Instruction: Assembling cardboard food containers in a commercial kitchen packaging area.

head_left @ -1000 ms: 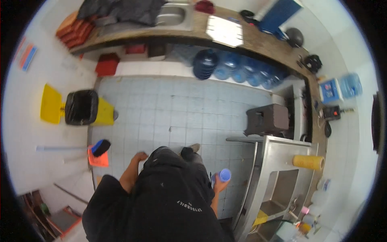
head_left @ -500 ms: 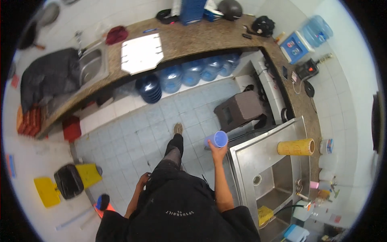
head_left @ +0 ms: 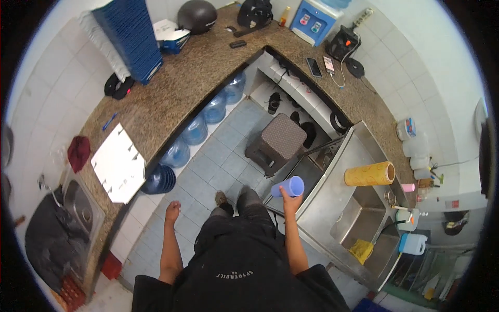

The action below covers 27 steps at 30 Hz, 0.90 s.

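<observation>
My right hand (head_left: pixel 290 202) grips a purple plastic cup (head_left: pixel 294 185) with its mouth tilted up toward me. The cup looks empty inside. It is held over the left edge of the steel sink unit (head_left: pixel 317 209), near a dark woven-pattern stool (head_left: pixel 284 136). On the left, my left hand (head_left: pixel 173 211) hangs over the tiled floor with its fingers curled in and nothing visible in them. Farther ahead of that hand, a white board-like sheet (head_left: pixel 118 165) lies on the granite counter (head_left: pixel 174 104).
Blue water bottles (head_left: pixel 195 130) line the space under the counter. A yellow roll (head_left: pixel 369 173) lies on the sink unit. Phones (head_left: pixel 313 67) and a blue water dispenser (head_left: pixel 312 22) stand along the back right. Shoes (head_left: pixel 274 103) lie beyond the stool.
My view has turned to the right, and the stool and far counter corner are nearer. The cup remains in my right hand; my left hand has swung forward.
</observation>
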### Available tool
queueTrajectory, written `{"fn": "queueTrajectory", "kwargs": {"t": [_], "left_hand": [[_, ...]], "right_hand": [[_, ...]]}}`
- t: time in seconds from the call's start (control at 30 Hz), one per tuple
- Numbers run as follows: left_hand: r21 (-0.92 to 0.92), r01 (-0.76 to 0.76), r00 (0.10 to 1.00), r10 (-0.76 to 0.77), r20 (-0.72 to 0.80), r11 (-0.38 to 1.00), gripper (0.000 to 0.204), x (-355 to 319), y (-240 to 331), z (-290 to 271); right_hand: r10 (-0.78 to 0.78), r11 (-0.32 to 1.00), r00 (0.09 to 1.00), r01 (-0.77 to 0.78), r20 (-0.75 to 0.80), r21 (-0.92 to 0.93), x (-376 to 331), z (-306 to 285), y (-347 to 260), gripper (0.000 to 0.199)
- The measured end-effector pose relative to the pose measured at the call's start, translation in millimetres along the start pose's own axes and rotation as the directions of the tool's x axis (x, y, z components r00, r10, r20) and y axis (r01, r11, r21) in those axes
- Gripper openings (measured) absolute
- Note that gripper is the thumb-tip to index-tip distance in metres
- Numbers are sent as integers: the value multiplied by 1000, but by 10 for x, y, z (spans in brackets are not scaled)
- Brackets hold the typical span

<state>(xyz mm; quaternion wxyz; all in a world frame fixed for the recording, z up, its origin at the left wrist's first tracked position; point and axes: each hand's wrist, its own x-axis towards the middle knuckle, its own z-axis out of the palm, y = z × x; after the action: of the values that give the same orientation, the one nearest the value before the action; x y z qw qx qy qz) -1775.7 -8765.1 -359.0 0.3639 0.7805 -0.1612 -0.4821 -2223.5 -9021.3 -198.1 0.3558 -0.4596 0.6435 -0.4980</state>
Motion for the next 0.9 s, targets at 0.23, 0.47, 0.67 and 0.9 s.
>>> {"fn": "queueTrajectory", "kwargs": {"t": [0.23, 0.47, 0.67, 0.9], "left_hand": [[-71, -190, 979, 183, -95, 979, 20, 736, 1259, 246], [451, -267, 943, 133, 306, 851, 26, 934, 567, 676], [333, 197, 950, -263, 167, 922, 35, 649, 1126, 939], [83, 165, 972, -148, -184, 983, 42, 1295, 3060, 1104]], "right_hand": [[77, 990, 979, -98, -190, -104, 1174, 392, -85, 71], [-19, 999, 939, 1, -342, -50, 3055, 838, -124, 78], [-213, 977, 819, 192, -533, -96, 4981, 1038, -344, 68], [-200, 925, 777, -51, -597, -376, 6533, 972, -259, 78]]}}
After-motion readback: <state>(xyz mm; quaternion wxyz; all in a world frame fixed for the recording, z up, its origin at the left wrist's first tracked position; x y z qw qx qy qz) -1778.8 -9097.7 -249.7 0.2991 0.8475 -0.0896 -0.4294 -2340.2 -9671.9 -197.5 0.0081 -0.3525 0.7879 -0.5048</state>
